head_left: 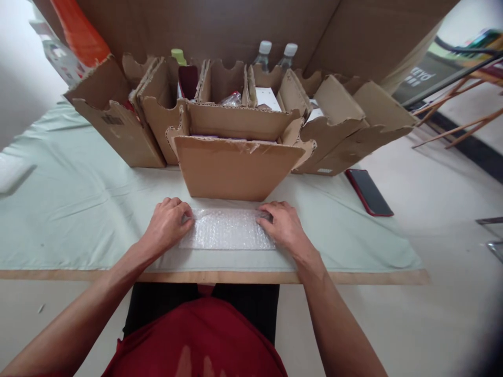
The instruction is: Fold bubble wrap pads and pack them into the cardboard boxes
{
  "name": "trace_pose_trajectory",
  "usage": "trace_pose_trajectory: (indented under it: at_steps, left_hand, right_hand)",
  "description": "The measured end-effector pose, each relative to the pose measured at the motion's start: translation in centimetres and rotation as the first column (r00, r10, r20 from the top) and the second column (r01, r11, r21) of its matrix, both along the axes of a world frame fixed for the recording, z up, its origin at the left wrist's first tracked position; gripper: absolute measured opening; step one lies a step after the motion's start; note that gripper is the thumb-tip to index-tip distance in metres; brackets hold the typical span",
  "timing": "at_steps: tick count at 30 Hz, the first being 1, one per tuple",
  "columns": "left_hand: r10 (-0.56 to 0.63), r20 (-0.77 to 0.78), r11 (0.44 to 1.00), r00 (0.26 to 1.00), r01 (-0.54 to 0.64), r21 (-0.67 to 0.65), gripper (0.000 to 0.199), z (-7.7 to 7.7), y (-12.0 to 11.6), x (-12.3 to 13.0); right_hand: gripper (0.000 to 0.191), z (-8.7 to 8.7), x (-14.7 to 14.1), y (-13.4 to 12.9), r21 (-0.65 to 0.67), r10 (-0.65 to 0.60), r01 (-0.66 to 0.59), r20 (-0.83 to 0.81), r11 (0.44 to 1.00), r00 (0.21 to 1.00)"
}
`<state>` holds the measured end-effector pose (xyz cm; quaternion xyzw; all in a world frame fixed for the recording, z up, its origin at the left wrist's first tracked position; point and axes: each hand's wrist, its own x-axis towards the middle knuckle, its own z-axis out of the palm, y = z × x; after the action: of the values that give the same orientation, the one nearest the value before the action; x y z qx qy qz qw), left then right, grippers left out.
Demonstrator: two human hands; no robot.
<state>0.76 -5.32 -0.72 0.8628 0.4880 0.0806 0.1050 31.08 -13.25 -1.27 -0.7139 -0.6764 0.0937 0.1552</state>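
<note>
A flat sheet of clear bubble wrap (231,230) lies on the pale green cloth close to the table's front edge. At its far left corner, my left hand (170,219) is closed, thumb and fingers pinching the wrap. My right hand (283,222) pinches the far right corner in the same way. Just beyond the wrap stands an open cardboard box (239,167) with purplish items partly visible inside. Whether the sheet is folded in layers, I cannot tell.
Behind the front box is a row of cardboard compartments (157,99) holding bottles (264,52) and packets. A dark phone with a red edge (369,192) lies at the right. White wrap (13,173) sits at the far left. The table's wooden edge (220,277) runs in front of me.
</note>
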Motion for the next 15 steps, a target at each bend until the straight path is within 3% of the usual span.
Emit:
trace_pose_trajectory:
  at_steps: [4,9,12,15]
  left_hand:
    - [0.009,0.059,1.0,0.998,-0.009,-0.006,0.013,0.1,-0.3,0.0]
    - [0.044,0.049,0.995,0.998,-0.039,-0.097,0.049,0.5,0.0,0.3]
    - [-0.002,0.037,0.994,0.999,0.006,-0.105,0.033,0.5,0.7,0.3]
    - [-0.076,0.15,0.987,0.986,0.096,-0.126,0.011,0.9,0.7,0.2]
  right_hand:
    - [0.012,0.5,-0.2,-0.3,0.002,0.016,-0.016,-0.039,1.0,0.999]
    - [0.013,1.6,-1.1,-1.7,0.066,0.011,-0.002,-0.134,0.998,0.991]
    - [0.014,2.3,-1.3,-2.8,0.133,0.048,-0.026,-0.167,0.991,0.985]
    - [0.016,3.0,-1.3,-3.7,0.22,0.098,-0.065,-0.142,0.973,0.985]
